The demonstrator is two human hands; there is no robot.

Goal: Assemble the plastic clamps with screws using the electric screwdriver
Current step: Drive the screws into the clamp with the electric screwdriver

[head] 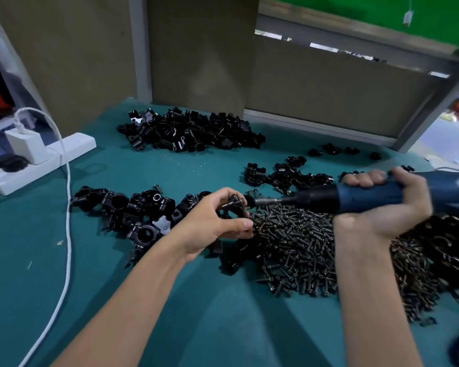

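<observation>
The left hand (210, 221) pinches a small black clamp (233, 206), with thumb and fingers curled around it, and holds it just above the worktop (117, 274). One side of the clamp faces to the right, I think because the screw hole must look toward the tool. A screw (240, 200) seems to sit in that side, but it is small and I cannot tell how deep it is.

The right hand (398, 213) is closed firmly around the blue body of the screwdriver (361, 198). It holds the tool almost level, so the bit (269, 201) points straight at the clamp and is very near the screw head, or touching it.

Directly below both hands lies a big heap of screws (302, 250), probably placed there so that the next screw is quick to take. Left of the left hand is a group of clamps (133, 210) with round holes, maybe the finished ones. Loose clamp parts (188, 133) are heaped at the back, and a smaller group (284, 177) lies near the screwdriver. At the far left a white cable (69, 207) runs from a power strip (37, 165).
</observation>
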